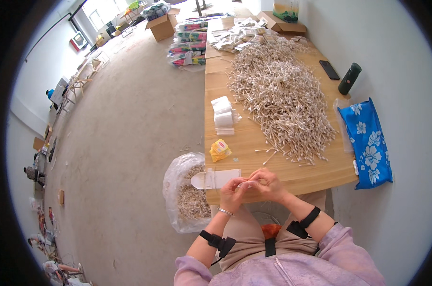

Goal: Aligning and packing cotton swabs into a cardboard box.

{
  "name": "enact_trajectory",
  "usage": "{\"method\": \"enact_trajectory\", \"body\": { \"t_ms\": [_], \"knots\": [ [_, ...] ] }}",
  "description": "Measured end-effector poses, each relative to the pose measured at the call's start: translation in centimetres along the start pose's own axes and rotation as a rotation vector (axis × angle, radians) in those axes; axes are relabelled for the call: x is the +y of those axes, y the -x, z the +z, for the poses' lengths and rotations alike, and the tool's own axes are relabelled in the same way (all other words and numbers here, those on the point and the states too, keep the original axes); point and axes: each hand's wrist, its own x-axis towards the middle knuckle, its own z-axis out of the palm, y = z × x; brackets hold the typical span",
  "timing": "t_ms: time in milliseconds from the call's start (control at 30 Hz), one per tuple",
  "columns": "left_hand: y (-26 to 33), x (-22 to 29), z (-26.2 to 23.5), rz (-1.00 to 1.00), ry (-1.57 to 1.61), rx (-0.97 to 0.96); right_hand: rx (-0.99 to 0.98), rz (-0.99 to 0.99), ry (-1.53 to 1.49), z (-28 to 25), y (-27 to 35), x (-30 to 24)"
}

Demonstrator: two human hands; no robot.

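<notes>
My left hand (233, 193) and my right hand (269, 185) meet at the table's near edge, fingertips pinched together. Whatever lies between them is too small and covered to make out. Just left of my left hand, a flat white piece (227, 178) with a rounded end lies on the wooden table (254, 143) and juts over its left edge. Beyond my hands spreads a big heap of cotton swabs (287, 100), with a few loose ones at its near side. Small yellow packets (219, 150) and stacks of clear-white plastic bags (222, 114) sit along the left edge.
A clear plastic sack (172, 190) of cotton swabs stands on the floor left of the table. On the right are a blue flowered pouch (371, 148), a dark bottle (350, 79) and a black phone (329, 69), near the wall. Filled white packs (242, 35) and a cardboard box (283, 26) are at the far end.
</notes>
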Motion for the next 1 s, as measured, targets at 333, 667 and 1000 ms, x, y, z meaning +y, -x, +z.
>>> {"method": "enact_trajectory", "body": {
  "t_ms": [333, 667, 1000],
  "knots": [
    [-1.2, -0.5, -0.7, -0.136, 0.008, -0.026, -0.086, 0.275, -0.242, 0.3, -0.3, 2.4],
    [-0.9, -1.0, -0.3, 0.137, -0.139, 0.075, -0.017, 0.047, -0.046, -0.7, -0.5, 1.4],
    [-0.2, 1.4, -0.3, 0.458, -0.653, 0.116, -0.041, -0.244, 0.123, -1.9, -0.2, 1.2]
  ]
}}
